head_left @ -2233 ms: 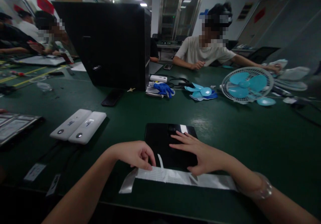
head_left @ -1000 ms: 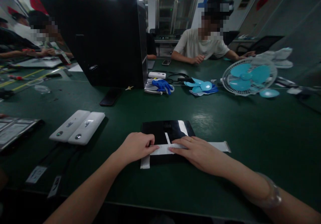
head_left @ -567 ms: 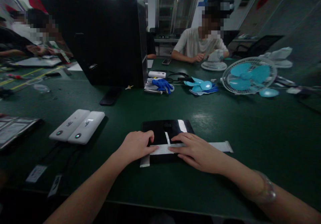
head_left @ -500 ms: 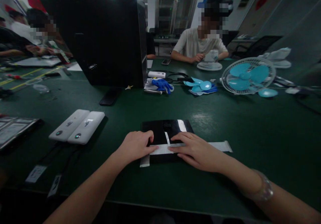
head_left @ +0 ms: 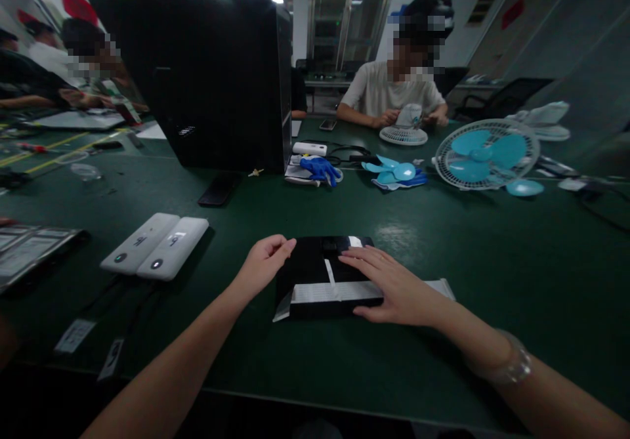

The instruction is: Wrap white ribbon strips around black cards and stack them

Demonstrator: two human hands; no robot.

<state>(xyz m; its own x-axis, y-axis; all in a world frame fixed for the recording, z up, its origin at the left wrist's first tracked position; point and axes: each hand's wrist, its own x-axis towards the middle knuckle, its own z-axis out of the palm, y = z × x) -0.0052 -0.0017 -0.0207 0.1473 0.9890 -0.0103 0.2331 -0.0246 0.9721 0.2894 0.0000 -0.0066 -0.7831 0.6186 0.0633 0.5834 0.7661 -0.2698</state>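
A flat black rectangular device [head_left: 308, 262] lies on the green table in front of me. Across its near part runs a wide white flat ribbon cable [head_left: 315, 292], whose ends stick out past both sides. A short white strip of tape [head_left: 329, 272] crosses down onto the cable. My left hand [head_left: 264, 260] is at the device's upper left corner, thumb and fingertips pressed together; whatever they pinch, if anything, is too small to make out. With fingers stretched out, my right hand [head_left: 381, 281] rests over the right side of the device and cable.
Two white power banks [head_left: 172, 249] with cables lie at left, near a black phone [head_left: 219, 189]. A large black box [head_left: 197, 84] stands behind. Blue gloves [head_left: 319, 168], light blue fan blades [head_left: 391, 170] and a fan [head_left: 485, 153] lie further back. A person [head_left: 394, 91] sits opposite, handling a fan part.
My left hand has lifted off the ribbon cable and moved up and left to the device's corner. My right hand has shifted slightly right, its fingers flatter over the device.
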